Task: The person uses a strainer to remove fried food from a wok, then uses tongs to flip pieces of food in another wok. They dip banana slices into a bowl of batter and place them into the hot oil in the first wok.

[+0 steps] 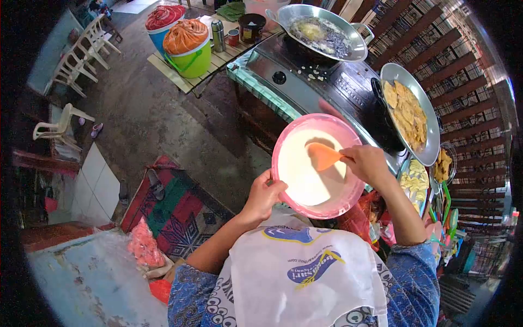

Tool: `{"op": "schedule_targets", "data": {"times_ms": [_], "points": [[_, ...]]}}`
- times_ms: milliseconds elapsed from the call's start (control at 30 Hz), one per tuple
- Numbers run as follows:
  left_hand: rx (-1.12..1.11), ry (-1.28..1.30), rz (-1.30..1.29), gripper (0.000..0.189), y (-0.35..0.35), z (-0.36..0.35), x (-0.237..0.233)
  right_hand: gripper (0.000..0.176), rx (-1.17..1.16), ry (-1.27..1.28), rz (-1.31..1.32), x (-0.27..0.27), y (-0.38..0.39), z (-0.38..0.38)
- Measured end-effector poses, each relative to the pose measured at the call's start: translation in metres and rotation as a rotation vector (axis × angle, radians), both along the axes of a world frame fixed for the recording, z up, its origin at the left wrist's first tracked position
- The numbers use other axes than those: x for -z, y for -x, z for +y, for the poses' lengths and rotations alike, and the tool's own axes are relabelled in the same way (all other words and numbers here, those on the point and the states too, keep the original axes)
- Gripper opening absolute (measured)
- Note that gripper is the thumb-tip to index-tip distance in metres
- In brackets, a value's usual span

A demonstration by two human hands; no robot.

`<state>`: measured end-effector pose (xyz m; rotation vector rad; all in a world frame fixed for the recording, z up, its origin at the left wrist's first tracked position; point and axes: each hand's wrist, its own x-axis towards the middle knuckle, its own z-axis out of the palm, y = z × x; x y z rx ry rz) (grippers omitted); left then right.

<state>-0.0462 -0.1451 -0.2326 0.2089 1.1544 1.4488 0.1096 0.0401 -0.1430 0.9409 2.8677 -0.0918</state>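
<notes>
Head view — left hand (265, 195) grips the pink bowl (313, 116); right hand (368, 163) holds an orange spatula (322, 156) in batter (302, 177).

You have two hands, left hand (264, 196) and right hand (368, 163), one pink bowl (321, 120) and one orange spatula (322, 155). You see two pans, oil pan (289, 13) and fritter pan (393, 73), two buckets, green bucket (190, 61) and blue bucket (156, 36), and one flask (218, 35).

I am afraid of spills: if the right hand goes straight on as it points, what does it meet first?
Likely the batter in the bowl, since the right hand points its scoop into it; depth is unclear.
</notes>
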Motion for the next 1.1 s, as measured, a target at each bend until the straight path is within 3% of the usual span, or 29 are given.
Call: {"op": "schedule_targets", "data": {"times_ms": [67,333,700,1100], "points": [[0.011,0.001,0.011,0.024,0.001,0.002,0.000,0.023,0.026,0.063,-0.148,-0.005,0.007,-0.005],[-0.008,0.018,0.008,0.025,0.001,0.006,0.005,0.022,0.058,0.193,-0.100,0.007,0.013,-0.016],[-0.029,0.046,0.052,0.025,0.019,0.001,0.005,0.023,0.135,0.529,0.220,0.037,0.016,-0.018],[-0.073,0.004,0.081,0.027,0.073,0.040,-0.033,0.022,0.202,0.691,0.490,0.005,0.041,0.049]]}}
